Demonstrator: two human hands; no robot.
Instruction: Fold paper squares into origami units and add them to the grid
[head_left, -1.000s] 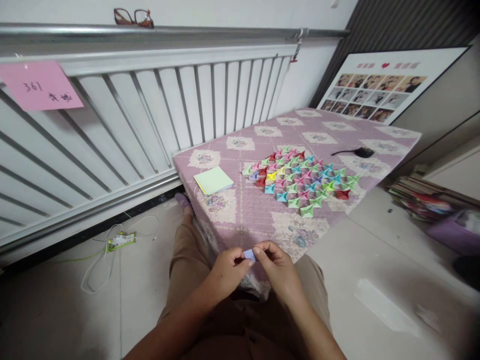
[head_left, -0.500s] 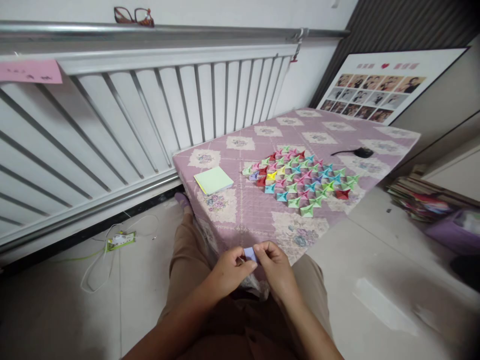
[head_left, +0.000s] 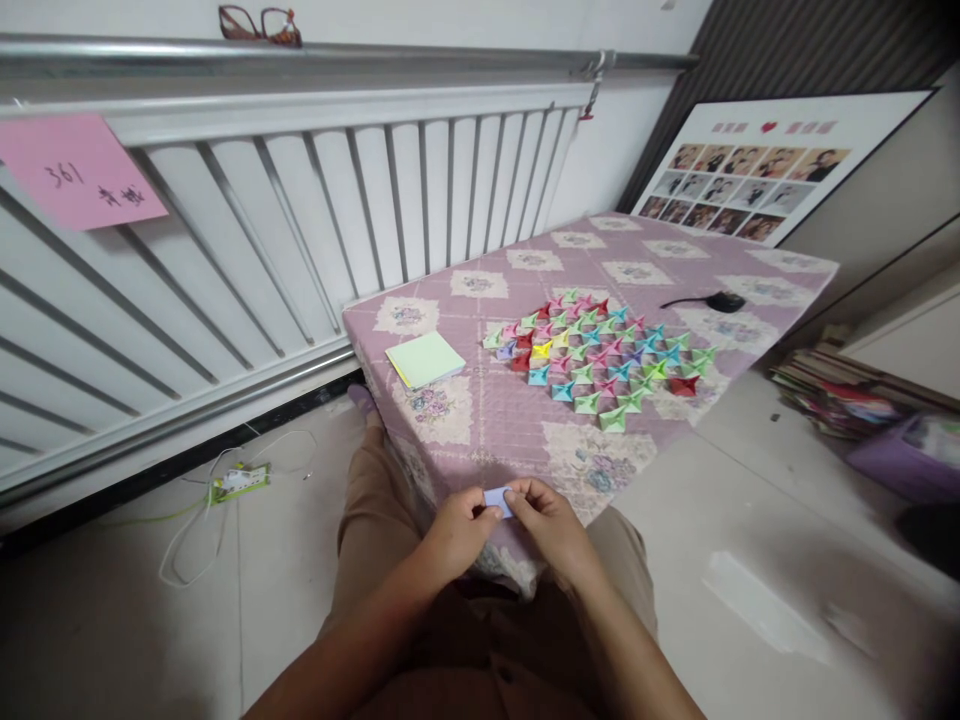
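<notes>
Between my two hands is a small piece of folded lavender paper (head_left: 497, 501), just above the near corner of the table. My left hand (head_left: 463, 535) pinches its left end between thumb and fingers. On its right end, the thumb and fingers of my right hand (head_left: 546, 520) are closed. Farther back on the table lie rows of small folded paper figures (head_left: 600, 360) in green, pink, blue, red, yellow and purple. A stack of square paper (head_left: 426, 359), pale green on top, rests left of them.
The table has a purple floral cloth (head_left: 517, 430). A black object with a cord (head_left: 724, 301) lies toward its far right. Along the left runs a white radiator (head_left: 300, 200) with a pink note (head_left: 90, 180). A power strip (head_left: 241, 482) with cables sits on the floor.
The lavender paper looks flatter and narrower from front to back, and both hands have shifted slightly. The pink note on the radiator now hangs lower, showing its writing.
</notes>
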